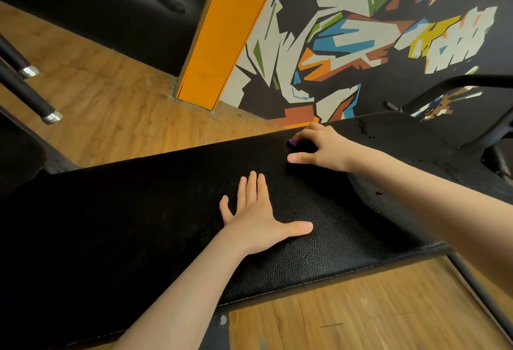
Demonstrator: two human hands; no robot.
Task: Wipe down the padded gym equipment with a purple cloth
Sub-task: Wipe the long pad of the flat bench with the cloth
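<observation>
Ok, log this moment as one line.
left hand: flat on black padded bench | right hand: grips purple cloth at far edge | phase: wiping

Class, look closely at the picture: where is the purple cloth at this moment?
In the head view, the purple cloth peeks from under the right hand, on the black padded bench near its far edge.

Two hands (258, 211), one purple cloth (292, 142), one padded bench (166, 197), two chrome-tipped bars (33, 97).

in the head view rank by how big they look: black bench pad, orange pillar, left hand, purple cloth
1. black bench pad
2. orange pillar
3. left hand, though nearness to the camera enlarges it
4. purple cloth, mostly hidden under the right hand
</observation>
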